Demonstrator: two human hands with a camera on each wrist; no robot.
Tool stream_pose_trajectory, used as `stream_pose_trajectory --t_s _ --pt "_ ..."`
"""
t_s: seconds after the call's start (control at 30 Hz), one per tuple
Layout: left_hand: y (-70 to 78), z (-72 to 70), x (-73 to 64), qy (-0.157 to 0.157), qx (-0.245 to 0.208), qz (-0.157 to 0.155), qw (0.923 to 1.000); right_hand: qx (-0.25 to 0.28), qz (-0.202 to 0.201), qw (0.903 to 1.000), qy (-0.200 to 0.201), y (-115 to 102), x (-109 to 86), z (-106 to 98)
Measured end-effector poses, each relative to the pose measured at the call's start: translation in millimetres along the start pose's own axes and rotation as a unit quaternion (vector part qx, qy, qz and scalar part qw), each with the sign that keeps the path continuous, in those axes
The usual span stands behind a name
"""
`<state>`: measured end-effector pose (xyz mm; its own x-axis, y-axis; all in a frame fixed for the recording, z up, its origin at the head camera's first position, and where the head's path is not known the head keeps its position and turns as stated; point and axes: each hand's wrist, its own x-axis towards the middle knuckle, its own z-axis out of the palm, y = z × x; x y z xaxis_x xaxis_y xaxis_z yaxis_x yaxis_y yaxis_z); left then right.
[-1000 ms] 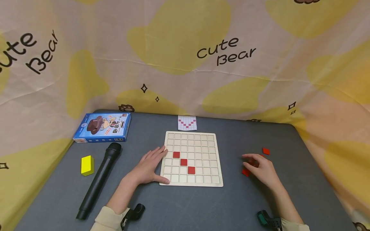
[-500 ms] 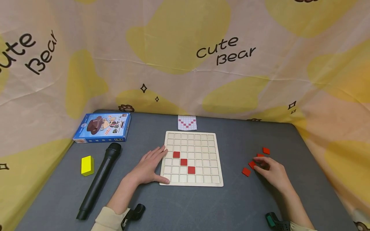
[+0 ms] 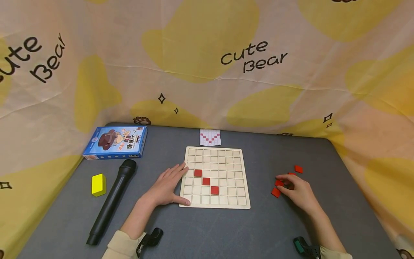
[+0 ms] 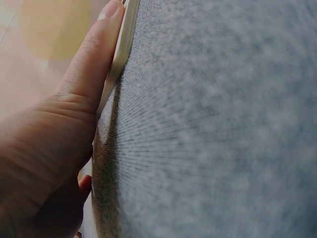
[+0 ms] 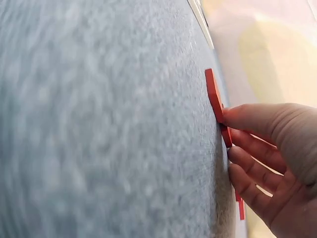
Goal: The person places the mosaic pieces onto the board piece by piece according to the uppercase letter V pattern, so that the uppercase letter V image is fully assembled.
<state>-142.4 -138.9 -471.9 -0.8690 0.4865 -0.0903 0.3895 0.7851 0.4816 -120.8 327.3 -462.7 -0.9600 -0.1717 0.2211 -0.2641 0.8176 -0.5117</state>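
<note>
A white gridded board (image 3: 222, 204) lies flat on the table, with red square tiles (image 3: 206, 181) in three of its cells, stepping diagonally down to the right. My left hand (image 3: 165, 187) rests along the board's left side, fingers stretched out and thumb at the near corner. From the left wrist, the thumb (image 4: 89, 59) lies against the board's edge (image 4: 124, 47). Off to the right, my right hand (image 3: 299, 192) pinches a loose red tile (image 3: 279, 183) between thumb and fingers, low over the table. Another red tile (image 5: 213, 91) touches or nearly touches the thumb tip.
Behind the board lies a small card (image 3: 210, 137) printed with a pink V pattern. More red tiles (image 3: 298, 169) lie beyond the right hand. On the left are a blue box (image 3: 114, 142), a black microphone (image 3: 111, 203) and a yellow block (image 3: 98, 185). A patterned curtain (image 3: 194, 72) surrounds the table.
My right hand drew back to the right, uncovering tiles, then came a little left again, and the tile between its fingers shifted left with it. The left hand has stayed on the board.
</note>
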Motion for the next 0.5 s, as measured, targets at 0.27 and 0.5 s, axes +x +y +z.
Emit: stream_pose_trajectory --t_s 0.27,0.5 --pt "-0.1 -0.1 -0.5 -0.002 0.003 0.0 1.0 0.005 0.003 1.0 0.003 -1.2 -1.0 0.0" --pt "0.8 -0.6 -1.0 0.0 0.0 -0.001 1.0 0.001 -0.001 1.0 0.005 -4.6 1.3 -0.2"
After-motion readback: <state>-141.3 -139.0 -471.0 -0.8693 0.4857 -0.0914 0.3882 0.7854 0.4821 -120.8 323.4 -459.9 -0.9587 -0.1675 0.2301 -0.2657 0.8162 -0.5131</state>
